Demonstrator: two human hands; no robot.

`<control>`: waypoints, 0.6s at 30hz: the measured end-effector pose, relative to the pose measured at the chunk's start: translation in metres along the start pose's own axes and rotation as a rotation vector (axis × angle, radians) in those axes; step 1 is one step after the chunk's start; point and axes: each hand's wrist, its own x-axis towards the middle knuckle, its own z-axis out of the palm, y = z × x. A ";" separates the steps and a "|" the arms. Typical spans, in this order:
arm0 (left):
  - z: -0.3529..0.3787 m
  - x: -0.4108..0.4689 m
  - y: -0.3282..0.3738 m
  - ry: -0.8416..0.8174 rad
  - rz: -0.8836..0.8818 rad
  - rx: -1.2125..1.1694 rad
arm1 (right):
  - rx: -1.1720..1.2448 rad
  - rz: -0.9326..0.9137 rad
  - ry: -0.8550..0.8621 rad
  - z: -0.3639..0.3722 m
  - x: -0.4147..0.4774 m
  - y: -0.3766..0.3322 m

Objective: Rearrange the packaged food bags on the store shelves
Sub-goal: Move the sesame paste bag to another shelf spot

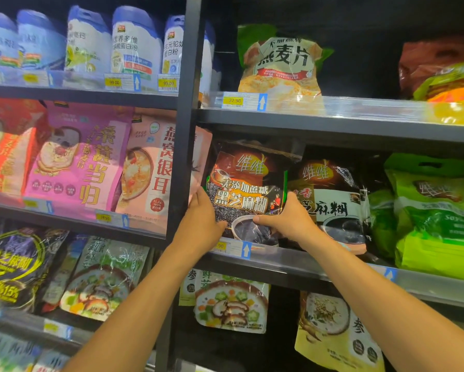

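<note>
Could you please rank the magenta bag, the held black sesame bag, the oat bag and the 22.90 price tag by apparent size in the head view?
Largest, too alike to separate: magenta bag and black sesame bag.
Next: oat bag.
Smallest by far: price tag.

Dark bag [245, 194] reads 维维 黑芝麻糊; left price tag [114, 82] says 99.00, right price tag [235, 100] 22.90.

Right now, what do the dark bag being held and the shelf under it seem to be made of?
The dark bag is probably glossy printed plastic film: it shows glare streaks and creases near the top. The shelf looks like painted metal, with a flat matte grey edge, and it carries a clear plastic price strip along its front.
</note>
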 end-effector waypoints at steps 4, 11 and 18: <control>-0.002 0.001 -0.003 0.026 0.056 0.011 | -0.069 0.016 0.042 0.001 -0.003 -0.003; -0.009 -0.013 0.000 0.054 0.127 0.018 | -0.253 -0.063 0.103 -0.015 -0.024 -0.010; -0.006 -0.049 0.024 0.129 0.294 0.396 | -0.613 -0.239 0.258 -0.053 -0.075 0.010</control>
